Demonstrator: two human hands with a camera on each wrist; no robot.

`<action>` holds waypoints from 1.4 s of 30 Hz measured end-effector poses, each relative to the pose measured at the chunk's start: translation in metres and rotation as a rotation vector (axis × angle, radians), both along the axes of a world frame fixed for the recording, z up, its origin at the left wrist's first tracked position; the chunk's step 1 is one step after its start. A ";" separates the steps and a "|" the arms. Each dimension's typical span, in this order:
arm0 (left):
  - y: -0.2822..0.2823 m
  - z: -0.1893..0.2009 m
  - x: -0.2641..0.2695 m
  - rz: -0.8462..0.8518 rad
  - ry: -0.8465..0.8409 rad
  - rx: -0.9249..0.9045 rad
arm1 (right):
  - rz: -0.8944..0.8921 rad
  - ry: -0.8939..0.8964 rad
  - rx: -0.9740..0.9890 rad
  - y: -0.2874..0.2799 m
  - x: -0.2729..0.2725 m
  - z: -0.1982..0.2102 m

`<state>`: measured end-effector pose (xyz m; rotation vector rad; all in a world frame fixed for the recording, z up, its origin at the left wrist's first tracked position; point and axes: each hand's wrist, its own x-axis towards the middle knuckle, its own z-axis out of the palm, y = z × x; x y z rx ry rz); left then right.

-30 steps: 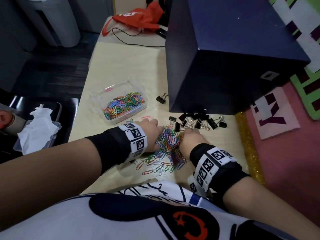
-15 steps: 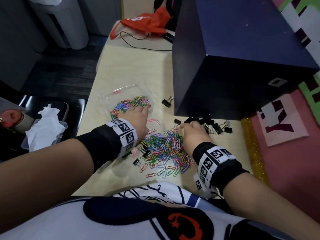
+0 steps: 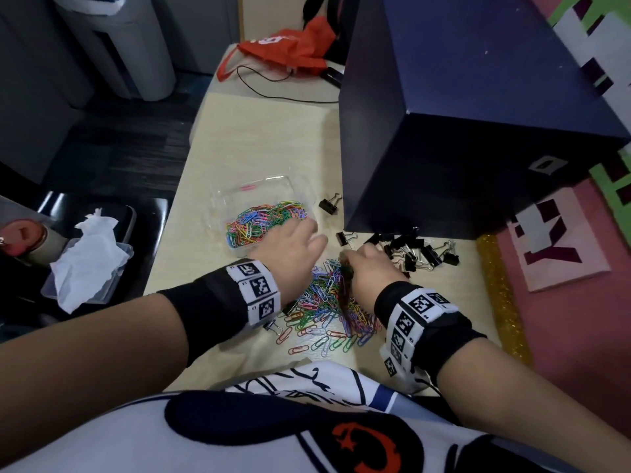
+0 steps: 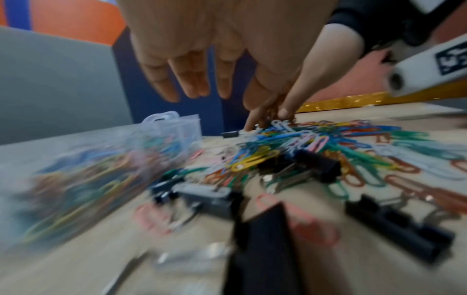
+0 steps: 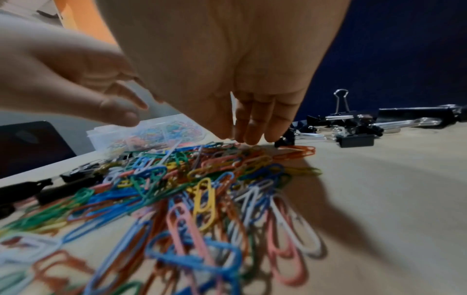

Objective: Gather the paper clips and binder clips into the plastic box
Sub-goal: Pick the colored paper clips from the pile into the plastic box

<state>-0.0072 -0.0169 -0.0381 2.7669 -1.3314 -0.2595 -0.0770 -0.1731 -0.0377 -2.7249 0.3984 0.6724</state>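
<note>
Two heaps left on the table (image 3: 259,138): paper clips (image 3: 327,312) between the wrists, binder clips (image 3: 418,254) against the dark box (image 3: 478,131) to the right. Plastic box (image 3: 239,199) sits left of the heaps, lid off, part-filled with paper clips.

Left hand (image 3: 293,257) hangs over the near corner of the plastic box, fingers (image 4: 192,81) loose and spread, nothing in them. Right hand (image 3: 368,271) is down at the far edge of the paper-clip heap, fingertips (image 5: 252,127) together on the clips. Whether they have pinched any, cannot tell.

Risks, as judged:
- Paper clips are tangled; a lifted bunch may trail stragglers that drop short of the plastic box.
- Plastic box is light and near the table edge; a sweeping hand could shove or tip it.
- One binder clip (image 3: 329,204) lies apart and a few hide under the paper clips; easy to miss.
</note>
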 end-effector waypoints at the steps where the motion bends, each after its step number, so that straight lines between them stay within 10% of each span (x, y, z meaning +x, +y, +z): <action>1: -0.004 0.002 -0.004 -0.047 0.007 0.021 | 0.015 0.016 -0.013 0.002 -0.002 -0.002; 10: -0.019 -0.016 0.005 0.150 0.216 0.235 | -0.024 0.001 -0.014 -0.005 -0.008 0.001; 35: -0.012 -0.004 0.008 -0.118 0.257 0.285 | -0.094 0.208 -0.092 -0.010 -0.002 0.004; 42: 0.008 0.019 0.052 0.215 0.273 -0.053 | -0.096 0.103 -0.067 -0.001 0.001 0.006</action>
